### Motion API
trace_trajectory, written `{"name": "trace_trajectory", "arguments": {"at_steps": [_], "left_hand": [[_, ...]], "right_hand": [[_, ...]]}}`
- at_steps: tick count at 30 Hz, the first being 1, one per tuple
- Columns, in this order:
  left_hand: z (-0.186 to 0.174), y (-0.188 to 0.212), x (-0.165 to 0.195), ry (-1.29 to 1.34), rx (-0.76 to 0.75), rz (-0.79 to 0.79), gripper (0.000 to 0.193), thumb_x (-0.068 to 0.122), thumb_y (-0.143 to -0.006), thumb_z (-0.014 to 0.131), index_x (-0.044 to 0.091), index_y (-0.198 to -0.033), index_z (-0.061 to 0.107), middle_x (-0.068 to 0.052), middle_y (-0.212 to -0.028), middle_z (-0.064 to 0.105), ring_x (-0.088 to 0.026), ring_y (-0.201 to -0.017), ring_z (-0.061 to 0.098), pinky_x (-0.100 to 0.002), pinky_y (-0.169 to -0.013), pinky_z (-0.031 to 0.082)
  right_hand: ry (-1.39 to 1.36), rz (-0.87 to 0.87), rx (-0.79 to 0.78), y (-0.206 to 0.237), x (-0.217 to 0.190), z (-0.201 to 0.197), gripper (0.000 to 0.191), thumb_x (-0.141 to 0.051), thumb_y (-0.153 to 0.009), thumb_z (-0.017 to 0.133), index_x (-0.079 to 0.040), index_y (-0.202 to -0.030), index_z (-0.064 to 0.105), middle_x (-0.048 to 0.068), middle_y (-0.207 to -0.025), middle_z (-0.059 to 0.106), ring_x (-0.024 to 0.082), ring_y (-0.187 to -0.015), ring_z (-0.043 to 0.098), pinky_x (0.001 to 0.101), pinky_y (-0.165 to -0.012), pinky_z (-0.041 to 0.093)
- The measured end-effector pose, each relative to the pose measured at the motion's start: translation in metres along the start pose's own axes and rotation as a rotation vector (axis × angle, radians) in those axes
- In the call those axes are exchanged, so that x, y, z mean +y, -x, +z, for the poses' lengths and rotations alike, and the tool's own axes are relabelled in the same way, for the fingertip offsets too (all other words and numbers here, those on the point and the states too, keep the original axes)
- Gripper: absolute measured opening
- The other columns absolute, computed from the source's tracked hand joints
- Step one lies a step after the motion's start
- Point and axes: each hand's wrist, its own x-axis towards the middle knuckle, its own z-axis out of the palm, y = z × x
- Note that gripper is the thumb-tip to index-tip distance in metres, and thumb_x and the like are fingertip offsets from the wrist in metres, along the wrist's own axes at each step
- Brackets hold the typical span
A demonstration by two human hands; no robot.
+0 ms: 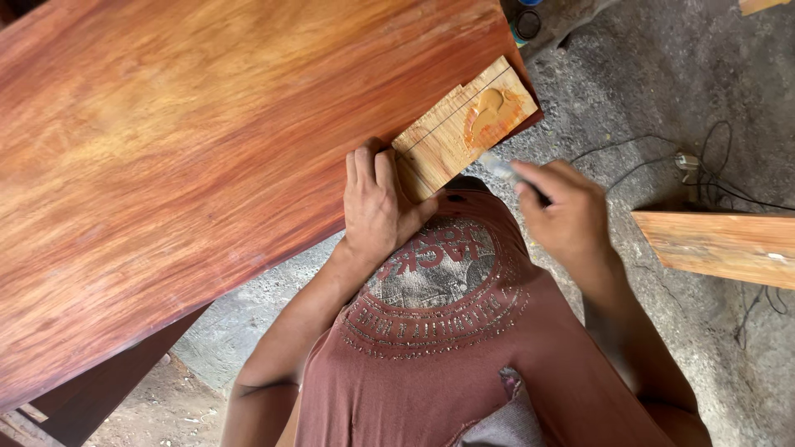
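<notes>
Nearest, my left hand (377, 207) presses flat on a small pale wood block (462, 126), holding it at the corner of the reddish tabletop (182, 157). My right hand (567, 217) pinches a blurred scraper (507, 172) beside the block's orange paste smear (490, 112). Beyond, black cables (704, 178) cross the concrete floor (629, 83).

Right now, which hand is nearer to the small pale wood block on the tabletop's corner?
The left hand. It rests on the near end of the small wood block, pressing it down. The right hand is off to the block's right, apart from it, holding a blurred thin tool toward it.
</notes>
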Motion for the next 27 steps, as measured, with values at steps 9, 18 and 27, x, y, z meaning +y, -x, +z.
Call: {"name": "trace_trajectory", "arguments": {"at_steps": [9, 18, 27], "left_hand": [[-0.033, 0.016, -0.027, -0.018, 0.083, -0.048, 0.082, 0.034, -0.066, 0.096, -0.008, -0.122, 0.052, -0.026, -0.128, 0.049, -0.044, -0.115, 0.051, -0.052, -0.100, 0.047], [-0.026, 0.016, -0.029, -0.063, 0.060, -0.078, 0.080, 0.040, -0.069, 0.093, -0.008, -0.120, 0.054, -0.025, -0.127, 0.050, -0.043, -0.113, 0.052, -0.051, -0.096, 0.049], [-0.026, 0.014, -0.030, -0.078, 0.056, -0.048, 0.080, 0.042, -0.069, 0.092, -0.009, -0.118, 0.054, -0.025, -0.126, 0.049, -0.042, -0.112, 0.051, -0.050, -0.097, 0.049]], "right_hand": [[0.264, -0.119, 0.230, -0.094, 0.029, 0.002, 0.023, 0.007, -0.096, 0.068, 0.002, -0.117, 0.075, 0.017, -0.106, 0.068, 0.034, -0.094, 0.068, 0.0433, -0.083, 0.054], [0.384, -0.147, 0.283, -0.130, 0.049, 0.039, 0.030, 0.004, -0.098, 0.068, -0.002, -0.126, 0.077, 0.015, -0.103, 0.062, 0.031, -0.092, 0.064, 0.0404, -0.081, 0.053], [0.404, -0.147, 0.216, -0.135, 0.047, 0.033, 0.025, 0.002, -0.097, 0.072, -0.004, -0.119, 0.081, 0.015, -0.100, 0.061, 0.030, -0.089, 0.064, 0.0409, -0.076, 0.053]]}}
